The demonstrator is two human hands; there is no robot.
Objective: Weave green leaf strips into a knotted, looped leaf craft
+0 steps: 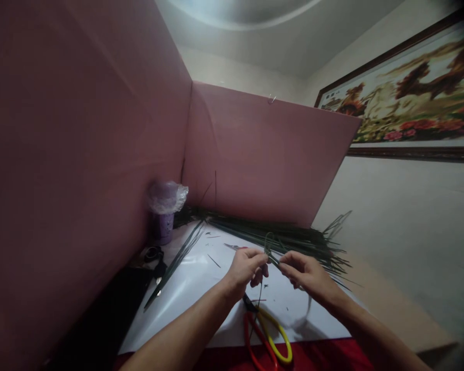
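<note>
Between my two hands is a thin green leaf strip (273, 259), with a small loop standing up from it. My left hand (247, 267) pinches the strip near the loop, and a thin strand hangs down below the fingers. On the other side, my right hand (303, 270) grips the strip between thumb and fingers. Beneath the left hand lie scissors (268, 330) with one red and one yellow handle. Another pointed metal tool (231, 247) shows partly behind the left hand; its kind is hidden.
A thick bundle of long green leaves (294, 237) lies along the back of the white sheet (201, 299). More leaves (178, 257) lie at the left. A purple cup (165, 226) with clear plastic stands by the pink panel (255, 159). Small clippings dot the sheet.
</note>
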